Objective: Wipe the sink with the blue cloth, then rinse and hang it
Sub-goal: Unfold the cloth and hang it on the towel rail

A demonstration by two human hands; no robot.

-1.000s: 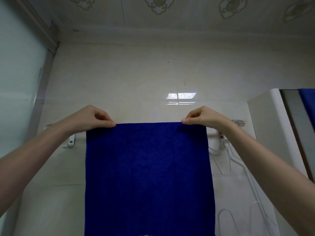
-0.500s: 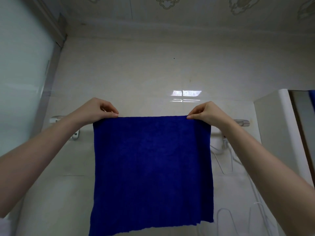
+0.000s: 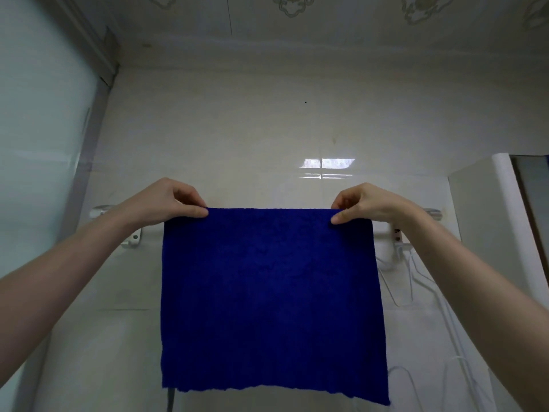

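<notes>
Tiled wall (image 3: 267,129) fills the far view. Against it we note the blue cloth (image 3: 271,301), spread flat and hanging full length in front of the towel rail (image 3: 432,212). Our left hand (image 3: 162,202) pinches its top left corner; our right hand (image 3: 367,205) pinches the top right corner, fingers curled. White hangers (image 3: 413,281) dangle at right.

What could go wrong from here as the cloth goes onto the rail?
1. The blue cloth is pinched only at its top corners by the left hand and right hand; nearly all of it seems to hang on the near side of the towel rail, so it may slide off once released.
2. White wire hangers hang close by its right edge and could snag it.
</notes>
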